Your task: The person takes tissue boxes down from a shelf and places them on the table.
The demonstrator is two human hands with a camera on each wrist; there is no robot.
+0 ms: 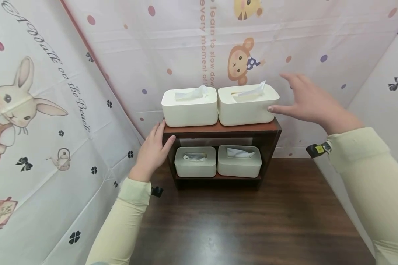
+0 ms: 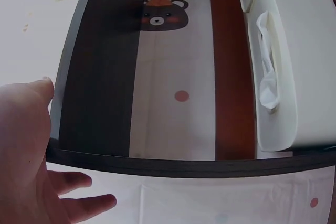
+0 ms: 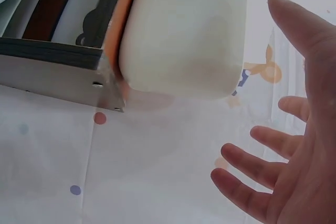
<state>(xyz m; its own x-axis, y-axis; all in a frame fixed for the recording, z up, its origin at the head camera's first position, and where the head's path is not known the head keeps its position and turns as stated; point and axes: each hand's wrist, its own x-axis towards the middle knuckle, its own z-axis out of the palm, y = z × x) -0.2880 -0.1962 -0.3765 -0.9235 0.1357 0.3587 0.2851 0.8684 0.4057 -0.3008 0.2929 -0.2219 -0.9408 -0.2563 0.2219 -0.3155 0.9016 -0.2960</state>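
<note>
My left hand (image 1: 150,151) rests on the left upper corner of a small dark-brown two-tier shelf (image 1: 222,129). In the left wrist view, its thumb lies by the side panel and the other visible fingers are extended. My right hand (image 1: 310,101), fingers spread, hovers beside the top right tissue box (image 1: 247,112). The right wrist view shows a gap between the fingers and that white box (image 3: 184,35). To its left stands another white tissue box (image 1: 189,115). On the lower tier sit a left tissue box (image 1: 195,170) and a right one (image 1: 239,169). White tissue pokes out of each.
The shelf stands on a dark wooden surface (image 1: 219,224), close to a patterned back curtain (image 1: 175,51). A second printed curtain (image 1: 86,165) borders the left side, and a white one (image 1: 384,55) the right.
</note>
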